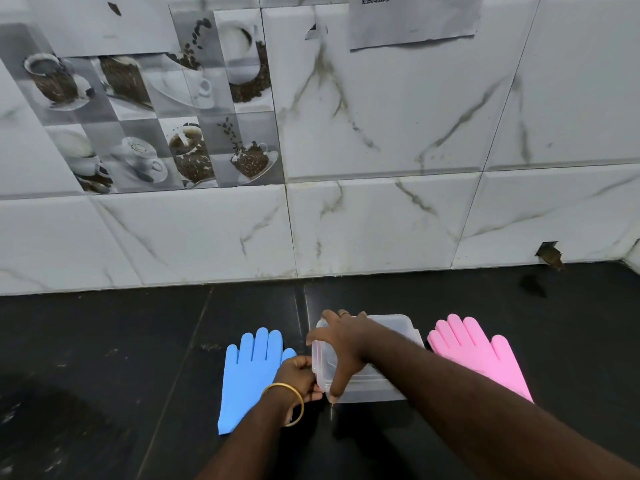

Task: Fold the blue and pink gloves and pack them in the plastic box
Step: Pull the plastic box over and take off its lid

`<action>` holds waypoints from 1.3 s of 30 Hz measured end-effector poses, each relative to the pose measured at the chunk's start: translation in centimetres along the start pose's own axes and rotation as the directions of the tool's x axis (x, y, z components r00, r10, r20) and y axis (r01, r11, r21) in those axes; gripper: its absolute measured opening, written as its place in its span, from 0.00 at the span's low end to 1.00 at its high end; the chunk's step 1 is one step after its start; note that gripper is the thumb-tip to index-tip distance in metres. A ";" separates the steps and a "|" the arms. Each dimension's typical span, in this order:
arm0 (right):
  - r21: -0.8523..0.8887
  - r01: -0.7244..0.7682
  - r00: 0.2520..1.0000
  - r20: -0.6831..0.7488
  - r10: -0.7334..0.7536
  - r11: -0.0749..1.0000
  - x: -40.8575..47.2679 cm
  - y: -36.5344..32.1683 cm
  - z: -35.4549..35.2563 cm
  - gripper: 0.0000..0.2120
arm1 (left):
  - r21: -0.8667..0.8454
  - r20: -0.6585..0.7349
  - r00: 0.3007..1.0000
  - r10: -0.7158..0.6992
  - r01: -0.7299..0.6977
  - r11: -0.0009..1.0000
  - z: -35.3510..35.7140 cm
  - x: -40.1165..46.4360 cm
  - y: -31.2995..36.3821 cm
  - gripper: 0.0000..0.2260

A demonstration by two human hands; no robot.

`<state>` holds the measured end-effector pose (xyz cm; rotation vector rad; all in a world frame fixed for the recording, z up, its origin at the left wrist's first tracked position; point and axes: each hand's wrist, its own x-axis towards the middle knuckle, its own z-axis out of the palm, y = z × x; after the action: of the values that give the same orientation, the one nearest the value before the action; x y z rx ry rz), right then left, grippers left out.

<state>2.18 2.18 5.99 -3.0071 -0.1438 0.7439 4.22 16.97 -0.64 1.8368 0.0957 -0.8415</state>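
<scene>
Two hands work the plastic box (398, 327): my left hand (301, 377) pinches its near-left corner, my right hand (341, 344) clamps over the lid. I judge I'm opening it; lifting comes next. One blue glove (249, 372) left, one pink glove (474, 351) right, both flat mid-counter (104, 341).

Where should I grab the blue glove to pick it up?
Probably by the cuff, at the near end of the blue glove, coming from its bare left side. It lies flat with fingers pointing to the wall, and the left hand covers its right edge beside the plastic box.
</scene>
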 end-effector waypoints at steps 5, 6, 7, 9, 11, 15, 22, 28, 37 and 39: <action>0.024 0.012 1.000 -0.029 -0.012 1.000 -0.6 0.1 -0.6 0.50 | 0.000 -0.008 1.000 0.020 -0.020 1.000 0.1 -0.2 0.0 0.05; 0.038 0.014 0.999 -0.040 -0.012 0.999 -0.7 0.3 -0.9 0.50 | 0.002 -0.010 1.000 0.026 -0.026 1.000 0.1 -0.3 0.0 0.05; 0.051 0.014 0.999 -0.051 -0.012 0.999 -0.9 0.4 -1.2 0.50 | 0.004 -0.013 0.999 0.030 -0.030 1.000 0.1 -0.3 0.0 0.05; 0.075 0.021 0.997 -0.071 -0.016 0.997 -1.4 0.7 -1.7 0.49 | 0.000 -0.017 1.000 0.026 -0.026 1.000 0.1 -0.6 0.1 0.05; 0.094 0.033 0.996 -0.088 -0.024 0.995 -2.0 0.8 -1.9 0.50 | -0.008 -0.026 0.999 0.020 -0.020 1.000 0.0 -0.8 0.2 0.05; 0.118 0.057 0.989 -0.146 -0.040 0.991 -3.7 1.7 -2.9 0.51 | -0.020 -0.071 0.997 0.017 -0.019 1.000 -0.3 -1.5 0.8 0.12; 0.258 0.164 0.910 -0.413 -0.045 0.952 -7.1 5.6 -8.4 0.52 | 0.262 -0.309 0.880 0.360 -0.285 0.922 -1.4 -3.2 2.1 0.21; 0.370 0.510 0.561 -0.827 0.026 0.777 -7.9 5.9 -11.7 0.50 | 0.006 -0.144 0.900 0.412 -0.415 0.910 0.4 -3.2 7.2 0.19; 0.669 0.683 0.550 -0.735 0.396 0.293 -6.2 8.6 -8.2 0.46 | -0.430 0.012 0.969 0.247 -0.218 0.876 -1.8 -0.2 12.5 0.07; 0.764 0.616 0.609 -0.616 0.499 0.191 -5.5 9.8 -6.3 0.44 | -0.389 -0.061 0.963 0.262 -0.265 0.882 -2.1 1.0 12.5 0.04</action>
<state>1.11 -8.21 13.53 -1.5969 0.1966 -0.5562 11.49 13.03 9.07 1.4306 0.0154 -0.5741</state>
